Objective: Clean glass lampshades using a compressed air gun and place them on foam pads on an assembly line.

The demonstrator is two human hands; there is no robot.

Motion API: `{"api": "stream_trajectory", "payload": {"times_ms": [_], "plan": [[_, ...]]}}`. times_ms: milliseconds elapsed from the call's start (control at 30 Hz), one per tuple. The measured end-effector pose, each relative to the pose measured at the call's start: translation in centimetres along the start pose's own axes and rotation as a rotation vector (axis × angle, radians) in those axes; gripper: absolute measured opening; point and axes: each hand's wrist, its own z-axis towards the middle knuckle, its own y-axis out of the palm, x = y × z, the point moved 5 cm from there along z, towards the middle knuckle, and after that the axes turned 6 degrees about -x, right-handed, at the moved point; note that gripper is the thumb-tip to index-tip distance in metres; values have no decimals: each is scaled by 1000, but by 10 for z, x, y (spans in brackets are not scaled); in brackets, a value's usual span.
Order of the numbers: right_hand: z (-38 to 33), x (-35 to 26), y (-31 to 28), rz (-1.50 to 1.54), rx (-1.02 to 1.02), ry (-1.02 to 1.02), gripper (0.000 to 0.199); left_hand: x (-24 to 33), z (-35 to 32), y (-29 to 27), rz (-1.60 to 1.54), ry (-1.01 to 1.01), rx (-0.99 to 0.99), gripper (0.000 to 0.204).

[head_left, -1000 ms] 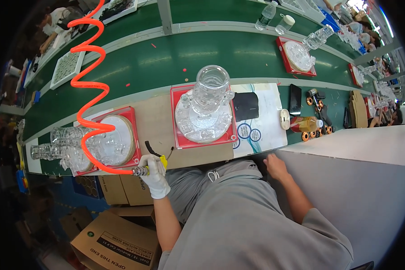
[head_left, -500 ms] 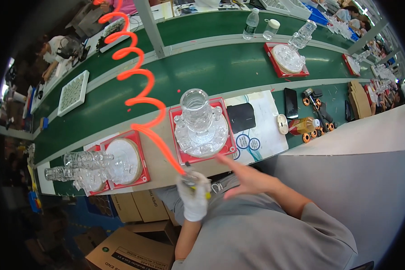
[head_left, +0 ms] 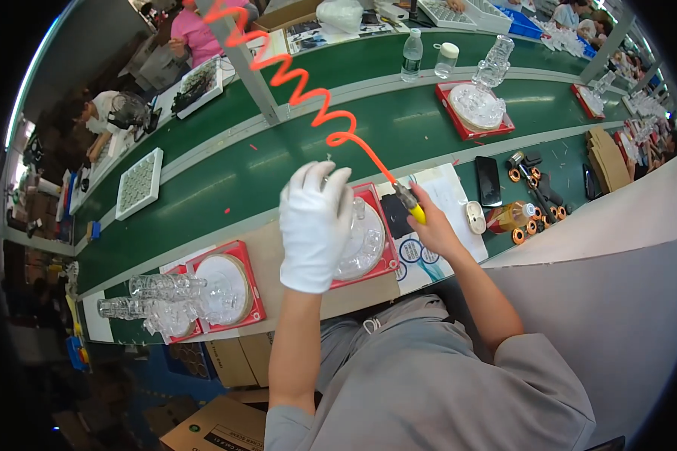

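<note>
My left hand (head_left: 314, 218), in a white glove, is over the clear plastic assembly (head_left: 362, 244). Its fingers curl round the assembly's upper part, which they mostly hide. The assembly rests on a round white disc in a red square tray (head_left: 390, 259). My bare right hand (head_left: 434, 224) grips an air blow gun (head_left: 408, 201) with a metal body and yellow end, just right of the tray. From the gun an orange coiled hose (head_left: 320, 113) runs up and away to the left.
Two more red trays (head_left: 257, 297) with clear assemblies lie to the left. On the right are a phone (head_left: 487, 180), an amber bottle (head_left: 508, 216) and several black-and-copper fittings (head_left: 538, 192). Across the green bench stand a water bottle (head_left: 411, 56) and another loaded tray (head_left: 474, 113). Co-workers sit beyond.
The air blow gun has passed from my left hand to my right. My gloved left hand has risen to the clear assembly, and the hose has swung to the right.
</note>
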Motion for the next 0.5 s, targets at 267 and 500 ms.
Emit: {"api": "stream_trajectory", "payload": {"times_ms": [267,500], "plan": [[85,54,42,-549,-39,312,56,-15,14,14,-77,-282,-330,21],[98,51,65,-768,-162,205,39,-12,10,11,-63,-259,-273,24]]}}
